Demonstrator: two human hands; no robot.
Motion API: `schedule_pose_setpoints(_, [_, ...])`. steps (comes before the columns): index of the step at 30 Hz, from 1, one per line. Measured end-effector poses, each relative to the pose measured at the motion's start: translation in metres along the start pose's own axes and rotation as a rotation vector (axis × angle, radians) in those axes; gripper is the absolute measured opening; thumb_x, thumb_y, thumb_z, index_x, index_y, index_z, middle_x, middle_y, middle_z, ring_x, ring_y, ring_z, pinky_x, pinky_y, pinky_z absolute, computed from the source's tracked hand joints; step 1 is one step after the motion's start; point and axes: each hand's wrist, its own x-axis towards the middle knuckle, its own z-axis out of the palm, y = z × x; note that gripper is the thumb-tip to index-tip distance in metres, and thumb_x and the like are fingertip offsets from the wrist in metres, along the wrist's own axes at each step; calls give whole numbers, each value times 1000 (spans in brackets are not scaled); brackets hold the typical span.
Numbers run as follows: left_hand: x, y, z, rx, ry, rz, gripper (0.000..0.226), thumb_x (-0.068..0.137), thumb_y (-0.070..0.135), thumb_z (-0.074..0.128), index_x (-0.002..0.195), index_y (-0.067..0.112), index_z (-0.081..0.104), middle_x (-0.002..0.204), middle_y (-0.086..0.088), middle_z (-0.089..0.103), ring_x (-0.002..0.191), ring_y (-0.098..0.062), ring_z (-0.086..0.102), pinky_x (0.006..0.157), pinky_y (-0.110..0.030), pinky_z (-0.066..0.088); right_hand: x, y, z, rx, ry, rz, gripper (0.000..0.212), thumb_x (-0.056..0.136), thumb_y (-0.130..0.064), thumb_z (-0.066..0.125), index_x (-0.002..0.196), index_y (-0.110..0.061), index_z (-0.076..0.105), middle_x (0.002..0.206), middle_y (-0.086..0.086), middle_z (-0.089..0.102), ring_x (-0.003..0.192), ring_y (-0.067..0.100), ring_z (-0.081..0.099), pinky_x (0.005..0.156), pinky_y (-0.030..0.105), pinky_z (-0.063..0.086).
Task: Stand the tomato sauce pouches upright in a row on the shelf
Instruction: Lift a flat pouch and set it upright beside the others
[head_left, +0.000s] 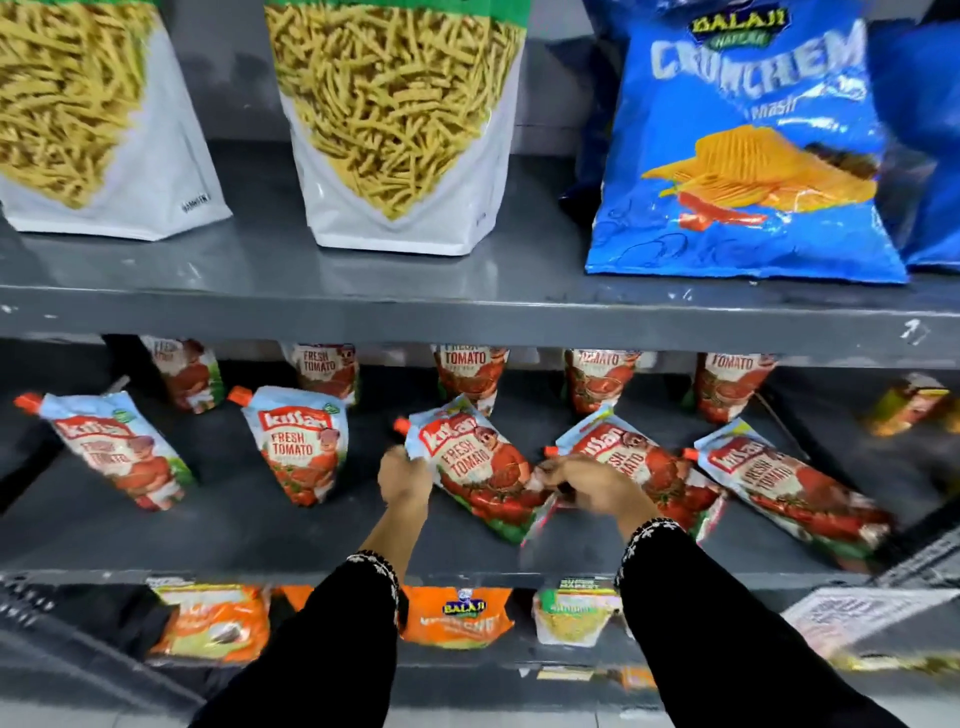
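The middle pouch (480, 470) of the front row leans to the left on the grey middle shelf (260, 525), with its orange cap up at the left. The left hand (404, 479) is closed on its upper left edge, just under the cap. The right hand (589, 486) is closed at the right side of this pouch, where the next pouch (644, 470) touches it; I cannot tell which of the two it grips.

A fifth pouch (789, 486) lies tilted further right. To the left, two pouches (298, 447) (117, 447) stand more upright, well apart. Behind them a back row of pouches (470, 371) stands upright, its tops hidden by the upper shelf (467, 317).

On that shelf stand two white snack bags (400, 124) and a blue chips bag (748, 150). Both sleeves (727, 623) are black.
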Motion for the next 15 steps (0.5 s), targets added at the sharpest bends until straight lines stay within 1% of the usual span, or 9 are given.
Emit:
schedule_pose_setpoints(1, [-4, 9, -4, 40, 4, 132, 13, 90, 3, 45, 81, -2, 53, 90, -23, 57, 96, -40, 59, 67, -33, 35, 1, 4, 1, 52, -9, -23, 27, 89, 2, 52, 72, -18, 59, 71, 1, 56, 64, 10, 51, 57, 20, 43])
schedule_pose_setpoints(2, [-6, 17, -8, 81, 4, 266, 11, 88, 0, 45, 78, 2, 47, 87, -23, 54, 93, -38, 58, 68, -34, 36, 2, 9, 1, 125, -23, -60, 27, 88, 5, 53, 76, -17, 61, 72, 0, 59, 64, 9, 55, 57, 20, 44])
schedule_pose_setpoints(4, [-5, 29, -17, 97, -17, 447, 5, 88, -2, 47, 85, 2, 50, 83, -16, 53, 82, -29, 55, 68, -34, 38, 5, 17, 6, 243, -38, -175, 29, 86, 12, 52, 85, -15, 64, 69, -2, 67, 61, 8, 63, 60, 21, 47])
schedule_pose_setpoints(6, [-4, 35, -24, 42, -38, 515, 11, 88, -3, 48, 97, -2, 55, 80, -14, 54, 76, -23, 52, 65, -29, 39, 7, 22, 15, 292, 2, -282, 33, 81, 19, 52, 89, -11, 64, 70, -3, 71, 70, 12, 64, 62, 18, 50])
schedule_pose_setpoints(8, [-4, 36, -27, 28, -54, 542, 9, 89, -3, 49, 95, -1, 55, 80, -14, 57, 76, -22, 54, 64, -27, 41, 10, 23, 27, 289, 110, -343, 37, 77, 25, 52, 80, -11, 61, 72, 2, 64, 74, 13, 58, 57, 11, 51])
schedule_pose_setpoints(10, [-4, 32, -26, 24, -75, 530, 8, 89, -3, 51, 95, -2, 57, 86, -12, 60, 82, -21, 57, 71, -28, 46, 13, 21, 36, 269, 190, -341, 40, 76, 27, 53, 72, -12, 57, 71, 3, 57, 71, 12, 54, 55, 10, 51])
schedule_pose_setpoints(13, [-9, 23, -20, 24, -62, 469, 16, 88, 2, 57, 101, -5, 59, 95, -16, 65, 85, -20, 58, 75, -28, 46, 19, 19, 34, 223, 215, -286, 42, 78, 29, 50, 68, -12, 49, 60, 3, 56, 57, 8, 58, 47, 8, 50])
schedule_pose_setpoints(14, [-12, 19, -17, 15, -43, 437, 18, 89, 7, 58, 103, -5, 59, 99, -18, 66, 88, -22, 60, 74, -27, 44, 19, 17, 29, 216, 210, -278, 41, 78, 30, 48, 68, -10, 49, 58, 2, 57, 52, 5, 60, 45, 8, 50])
schedule_pose_setpoints(15, [-15, 14, -12, -9, -27, 375, 21, 89, 14, 59, 102, -3, 59, 102, -19, 67, 92, -26, 62, 74, -27, 44, 18, 17, 23, 199, 220, -269, 38, 77, 31, 47, 71, -7, 52, 63, 4, 58, 54, 5, 61, 44, 8, 50])
